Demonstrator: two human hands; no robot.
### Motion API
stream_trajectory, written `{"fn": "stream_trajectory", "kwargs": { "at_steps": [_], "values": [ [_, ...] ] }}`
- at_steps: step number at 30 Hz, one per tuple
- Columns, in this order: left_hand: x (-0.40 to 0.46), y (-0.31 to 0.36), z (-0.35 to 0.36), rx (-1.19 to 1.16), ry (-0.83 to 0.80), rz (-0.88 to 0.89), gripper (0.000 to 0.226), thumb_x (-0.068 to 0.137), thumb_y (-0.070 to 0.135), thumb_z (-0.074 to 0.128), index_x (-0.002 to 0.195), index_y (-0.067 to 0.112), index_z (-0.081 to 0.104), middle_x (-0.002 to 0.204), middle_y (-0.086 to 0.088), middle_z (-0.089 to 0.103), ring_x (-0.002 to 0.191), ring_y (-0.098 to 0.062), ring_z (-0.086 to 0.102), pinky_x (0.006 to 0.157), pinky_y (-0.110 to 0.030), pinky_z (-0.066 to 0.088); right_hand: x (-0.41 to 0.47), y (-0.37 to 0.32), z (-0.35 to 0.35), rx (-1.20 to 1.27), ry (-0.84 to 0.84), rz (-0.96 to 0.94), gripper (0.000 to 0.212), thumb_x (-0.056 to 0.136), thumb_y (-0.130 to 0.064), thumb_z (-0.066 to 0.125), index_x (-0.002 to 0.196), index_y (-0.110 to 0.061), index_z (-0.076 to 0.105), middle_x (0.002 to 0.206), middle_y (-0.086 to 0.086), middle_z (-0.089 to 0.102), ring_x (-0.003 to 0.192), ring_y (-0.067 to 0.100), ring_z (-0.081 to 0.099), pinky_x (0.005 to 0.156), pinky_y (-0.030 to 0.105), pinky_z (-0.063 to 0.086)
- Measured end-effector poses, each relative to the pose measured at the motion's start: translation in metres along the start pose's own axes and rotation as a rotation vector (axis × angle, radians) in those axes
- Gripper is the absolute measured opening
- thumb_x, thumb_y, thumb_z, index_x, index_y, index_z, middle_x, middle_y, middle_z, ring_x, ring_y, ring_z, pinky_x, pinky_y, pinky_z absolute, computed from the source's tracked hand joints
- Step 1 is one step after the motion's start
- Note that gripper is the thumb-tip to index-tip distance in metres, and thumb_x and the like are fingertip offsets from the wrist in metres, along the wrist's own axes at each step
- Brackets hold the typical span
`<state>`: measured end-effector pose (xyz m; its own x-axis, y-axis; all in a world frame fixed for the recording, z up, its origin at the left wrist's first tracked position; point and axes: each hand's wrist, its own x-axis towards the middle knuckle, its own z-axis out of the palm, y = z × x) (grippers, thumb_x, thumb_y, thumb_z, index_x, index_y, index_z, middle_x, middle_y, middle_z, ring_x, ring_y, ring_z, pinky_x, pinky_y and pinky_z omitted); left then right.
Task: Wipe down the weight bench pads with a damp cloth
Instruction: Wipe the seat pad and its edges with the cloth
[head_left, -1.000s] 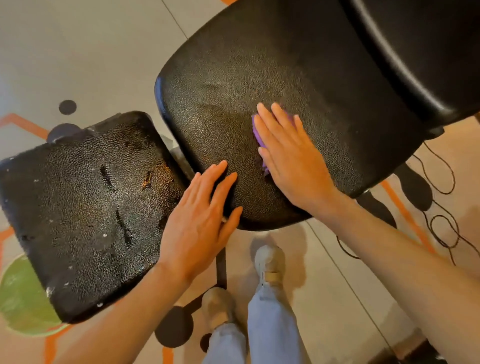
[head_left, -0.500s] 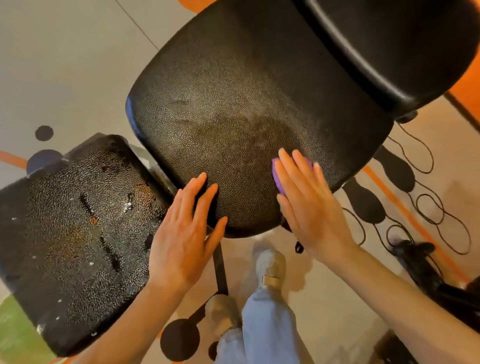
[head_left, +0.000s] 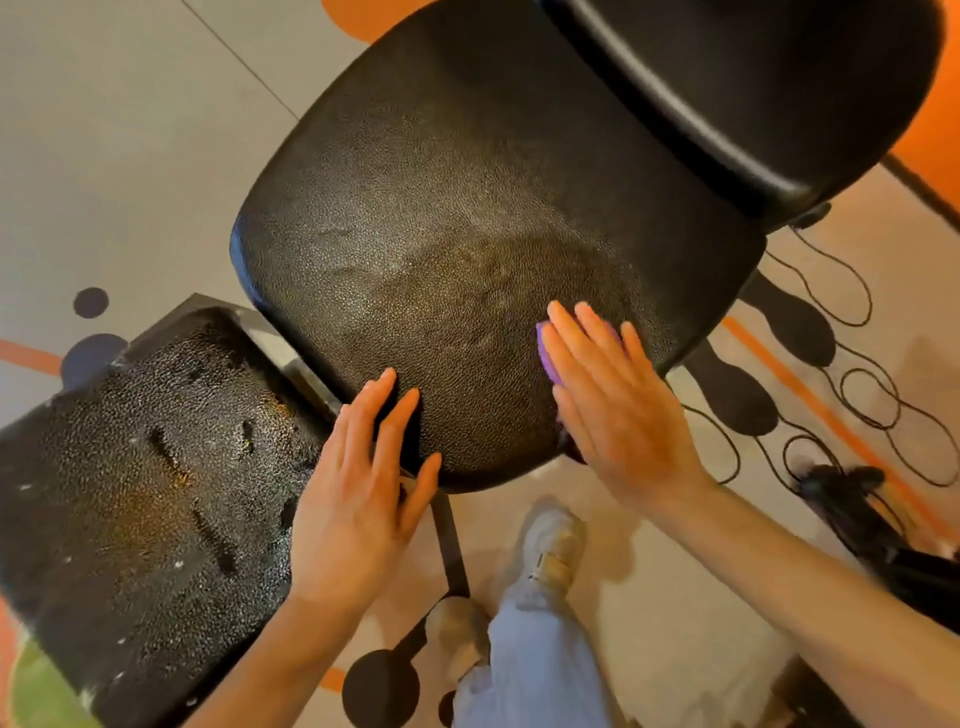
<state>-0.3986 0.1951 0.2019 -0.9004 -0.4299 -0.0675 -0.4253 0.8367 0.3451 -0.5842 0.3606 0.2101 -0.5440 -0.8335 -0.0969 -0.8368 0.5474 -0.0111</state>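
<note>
A large black textured pad (head_left: 457, 218) fills the middle of the view, with a damp sheen across its centre. My right hand (head_left: 618, 410) lies flat on its near right part, pressing a purple cloth (head_left: 546, 352) whose edge peeks out left of my fingers. My left hand (head_left: 358, 493) rests flat on the pad's near edge, fingers spread, holding nothing. A second, worn black pad (head_left: 150, 493) with tears and white specks sits lower left.
A glossy black padded part (head_left: 753, 88) rises at top right. Black cords (head_left: 852, 384) loop over the floor at right, next to a dark object (head_left: 852, 499). My feet (head_left: 550, 545) and a black frame bar (head_left: 449, 540) are under the pad's near edge.
My right hand with the cloth has slid from the pad's middle toward its near right edge, leaving a damp patch. My left hand has stayed on the near edge.
</note>
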Motion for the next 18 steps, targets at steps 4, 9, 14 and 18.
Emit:
{"fn": "stream_trajectory", "kwargs": {
  "at_steps": [4, 9, 14, 18],
  "values": [
    [0.001, 0.002, -0.002, 0.005, -0.009, -0.011, 0.059, 0.096, 0.044, 0.044, 0.144, 0.011, 0.044, 0.154, -0.007, 0.034, 0.142, -0.023, 0.034, 0.117, -0.036, 0.03, 0.071, 0.02, -0.014, 0.102, 0.098, 0.333, 0.052, 0.102, -0.026, 0.03, 0.15, -0.008, 0.023, 0.158, 0.01, 0.02, 0.147, 0.027, 0.016, 0.119, 0.047, 0.016],
    [0.002, 0.003, -0.004, 0.021, -0.059, -0.028, 0.063, 0.095, 0.049, 0.038, 0.146, 0.012, 0.042, 0.157, -0.004, 0.03, 0.145, -0.019, 0.028, 0.119, -0.035, 0.022, -0.013, -0.039, 0.006, 0.093, 0.093, 0.092, 0.051, 0.102, -0.023, 0.036, 0.149, -0.009, 0.026, 0.158, 0.009, 0.022, 0.147, 0.026, 0.016, 0.119, 0.044, 0.02],
    [0.004, 0.004, -0.008, -0.051, -0.076, -0.047, 0.064, 0.093, 0.05, 0.04, 0.146, 0.016, 0.041, 0.158, 0.003, 0.028, 0.144, -0.015, 0.03, 0.114, -0.038, 0.032, 0.04, 0.041, 0.0, 0.185, 0.139, 0.213, 0.048, 0.098, -0.009, 0.033, 0.146, -0.006, 0.033, 0.154, 0.011, 0.032, 0.144, 0.028, 0.024, 0.118, 0.04, 0.013],
    [0.007, 0.006, -0.009, -0.124, -0.063, -0.084, 0.067, 0.089, 0.051, 0.043, 0.146, 0.014, 0.04, 0.156, 0.001, 0.031, 0.142, -0.022, 0.035, 0.114, -0.054, 0.033, 0.038, 0.071, -0.011, 0.683, 0.311, 0.436, 0.045, 0.103, -0.023, 0.03, 0.146, -0.01, 0.033, 0.153, 0.005, 0.034, 0.144, 0.018, 0.027, 0.118, 0.029, 0.023]
  ]
}}
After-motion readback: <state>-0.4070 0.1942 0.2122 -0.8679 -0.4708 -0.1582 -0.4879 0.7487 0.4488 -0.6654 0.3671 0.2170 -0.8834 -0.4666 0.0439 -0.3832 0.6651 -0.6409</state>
